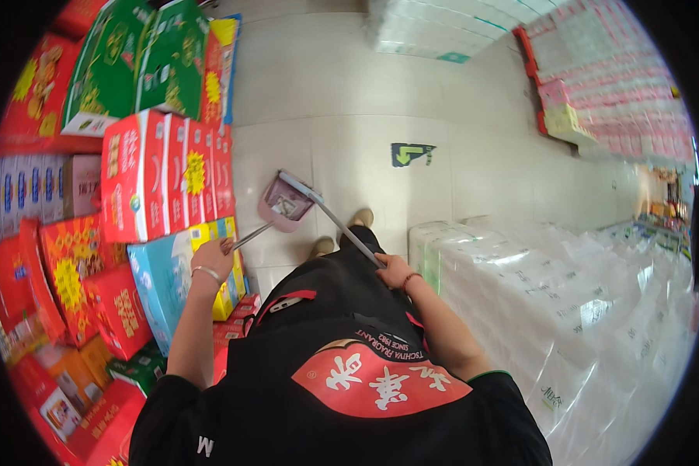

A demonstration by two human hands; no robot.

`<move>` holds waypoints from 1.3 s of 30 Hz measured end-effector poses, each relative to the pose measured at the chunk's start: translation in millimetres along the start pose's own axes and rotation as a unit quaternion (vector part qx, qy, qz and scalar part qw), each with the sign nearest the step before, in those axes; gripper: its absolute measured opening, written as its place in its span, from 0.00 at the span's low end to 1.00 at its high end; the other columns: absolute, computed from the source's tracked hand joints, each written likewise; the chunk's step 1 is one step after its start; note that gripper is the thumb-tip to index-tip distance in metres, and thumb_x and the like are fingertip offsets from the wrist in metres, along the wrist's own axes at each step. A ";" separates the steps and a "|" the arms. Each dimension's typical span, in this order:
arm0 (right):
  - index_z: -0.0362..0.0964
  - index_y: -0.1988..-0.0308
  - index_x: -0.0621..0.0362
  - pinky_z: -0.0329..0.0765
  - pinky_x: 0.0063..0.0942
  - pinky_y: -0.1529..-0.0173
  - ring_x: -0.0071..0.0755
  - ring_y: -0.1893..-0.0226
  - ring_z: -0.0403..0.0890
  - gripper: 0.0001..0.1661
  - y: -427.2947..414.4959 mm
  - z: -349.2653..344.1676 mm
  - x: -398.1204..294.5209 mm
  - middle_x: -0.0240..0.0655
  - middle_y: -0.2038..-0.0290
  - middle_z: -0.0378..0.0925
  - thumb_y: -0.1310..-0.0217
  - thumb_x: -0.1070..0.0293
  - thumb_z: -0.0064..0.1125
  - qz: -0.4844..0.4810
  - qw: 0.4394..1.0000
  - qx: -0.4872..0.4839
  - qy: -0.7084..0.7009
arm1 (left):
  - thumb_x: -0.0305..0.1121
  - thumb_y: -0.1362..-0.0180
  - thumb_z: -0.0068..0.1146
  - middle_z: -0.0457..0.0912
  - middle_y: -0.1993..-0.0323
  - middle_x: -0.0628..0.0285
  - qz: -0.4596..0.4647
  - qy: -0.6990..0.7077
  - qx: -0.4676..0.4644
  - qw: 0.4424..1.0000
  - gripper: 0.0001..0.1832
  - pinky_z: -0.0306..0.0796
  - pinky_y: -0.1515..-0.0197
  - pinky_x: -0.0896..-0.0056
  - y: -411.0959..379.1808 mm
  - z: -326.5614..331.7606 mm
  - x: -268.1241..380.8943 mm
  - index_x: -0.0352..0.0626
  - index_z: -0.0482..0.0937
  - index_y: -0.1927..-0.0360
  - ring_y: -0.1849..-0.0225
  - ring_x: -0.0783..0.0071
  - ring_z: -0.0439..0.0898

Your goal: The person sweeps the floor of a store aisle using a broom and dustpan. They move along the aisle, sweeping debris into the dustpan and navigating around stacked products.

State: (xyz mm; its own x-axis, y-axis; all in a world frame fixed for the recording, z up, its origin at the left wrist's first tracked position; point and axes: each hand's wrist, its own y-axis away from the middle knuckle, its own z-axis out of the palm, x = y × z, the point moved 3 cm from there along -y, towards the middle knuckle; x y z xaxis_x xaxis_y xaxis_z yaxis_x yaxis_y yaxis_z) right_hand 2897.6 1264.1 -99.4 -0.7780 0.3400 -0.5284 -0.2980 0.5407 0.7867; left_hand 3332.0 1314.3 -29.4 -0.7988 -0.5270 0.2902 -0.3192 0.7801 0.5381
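Note:
My left hand grips the thin metal handle of a pink dustpan. The dustpan is low in front of my feet, and some pale litter shows inside it. In my right hand is the grey pole of a broom. Its narrow head lies across the far edge of the dustpan. Whether the broom head touches the floor or rests on the pan, I cannot tell.
Stacked red gift cartons, green boxes and a blue carton line my left. Plastic-wrapped white packs stand close on my right, with more packs ahead. A green arrow sticker marks the tiled floor.

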 end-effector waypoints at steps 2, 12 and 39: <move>0.63 0.40 0.59 0.74 0.28 0.76 0.30 0.84 0.77 0.33 11.7 -16.9 15.7 0.42 0.72 0.80 0.48 0.71 0.56 0.026 0.996 0.035 -0.084 | 0.40 0.43 0.50 0.82 0.63 0.52 0.002 -0.022 0.007 1.000 0.14 0.73 0.57 0.58 -4.6 -17.0 29.1 0.47 0.82 0.59 0.60 0.53 0.80; 0.70 0.59 0.69 0.70 0.28 0.83 0.29 0.87 0.75 0.16 -33.6 -151.5 67.0 0.38 0.79 0.74 0.49 0.72 0.55 0.160 0.880 0.207 -0.397 | 0.40 0.43 0.53 0.83 0.67 0.53 0.115 -0.090 0.012 0.989 0.13 0.74 0.58 0.60 -98.5 -58.9 210.4 0.51 0.82 0.57 0.62 0.55 0.81; 0.57 0.74 0.54 0.60 0.18 0.83 0.20 0.86 0.67 0.07 -43.5 -409.9 180.0 0.25 0.84 0.63 0.44 0.69 0.45 0.111 0.211 0.217 -0.947 | 0.38 0.45 0.53 0.82 0.70 0.53 0.464 -0.084 -0.120 0.874 0.13 0.74 0.63 0.64 -324.4 -25.2 819.4 0.49 0.82 0.58 0.67 0.57 0.81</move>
State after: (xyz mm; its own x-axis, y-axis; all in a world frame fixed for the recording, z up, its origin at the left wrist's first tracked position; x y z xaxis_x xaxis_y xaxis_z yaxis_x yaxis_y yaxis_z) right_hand 2543.8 986.3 -97.8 0.9916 -0.1294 0.0024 0.0277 0.2307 0.9726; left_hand 2793.8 620.9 53.7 -0.7274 0.3669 0.5799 0.6054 0.7411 0.2904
